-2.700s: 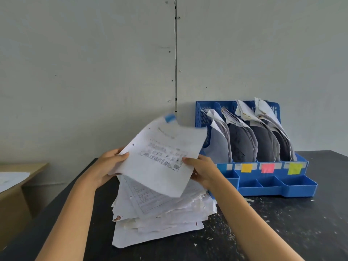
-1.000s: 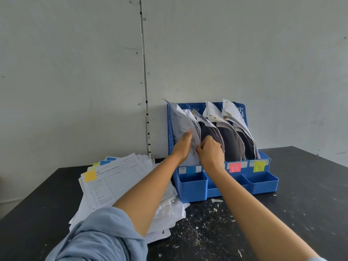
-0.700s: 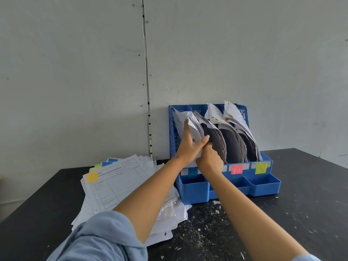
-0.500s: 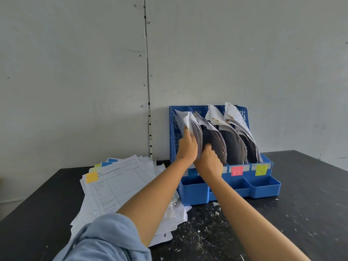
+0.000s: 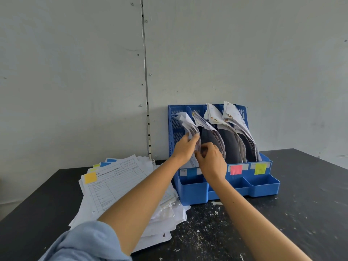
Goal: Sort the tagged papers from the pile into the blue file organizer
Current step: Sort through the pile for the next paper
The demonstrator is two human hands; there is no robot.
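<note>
A light blue sleeve (image 5: pixel 90 243) shows at the bottom left of the view, on the left arm. Near the left edge of the black worktop (image 5: pixel 310 213) lies the pile of papers (image 5: pixel 120 189), loose and a little fanned out. The top sheet is a printed form with an orange tag (image 5: pixel 90 177) at its upper left corner. Behind it, blue tags (image 5: pixel 107 162) and yellow-green tags (image 5: pixel 96 165) stick out from lower sheets at the far side of the pile.

The left arm reaches across the pile. The left hand (image 5: pixel 185 147) is at the leftmost compartment of the blue file organizer (image 5: pixel 194 193), and its fingers are curled round the bent sheets (image 5: pixel 186 123) that stand in this compartment. Just beside it, the right hand (image 5: pixel 211 161) has its fingers pinching the lower edge of the same sheets. The two hands nearly touch.

The organizer stands at the far edge of the worktop, against the grey wall (image 5: pixel 244 53). It has four upright compartments, all filled with curved papers. On its front strip there is a blue label (image 5: pixel 191 172) at the left, then a pink label (image 5: pixel 236 169) and a yellow-green label (image 5: pixel 260 168); the right hand hides the second place. In front of the organizer, small white paper scraps (image 5: pixel 216 204) lie over the worktop.
</note>
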